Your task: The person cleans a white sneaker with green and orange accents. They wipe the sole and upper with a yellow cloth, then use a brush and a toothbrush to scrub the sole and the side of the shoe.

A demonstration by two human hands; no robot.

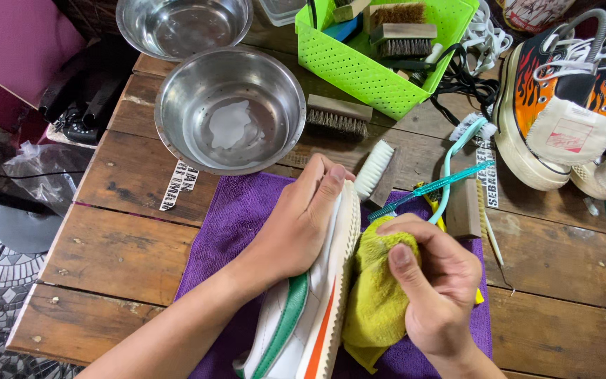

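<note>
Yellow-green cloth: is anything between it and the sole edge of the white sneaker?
Nothing visible. The right hand presses the yellow-green cloth directly against the sole edge of the white sneaker, which the left hand steadies on the purple towel. The brushes lie beyond the toe, clear of contact.

A white strip sticker with black print [177, 185] lies on the wooden surface [124, 253] below the bowl. A similar strip [487, 175] sits beside the sneakers. A cream tongue label with a red patch [569, 133] hangs from the flame-patterned shoe.
</note>
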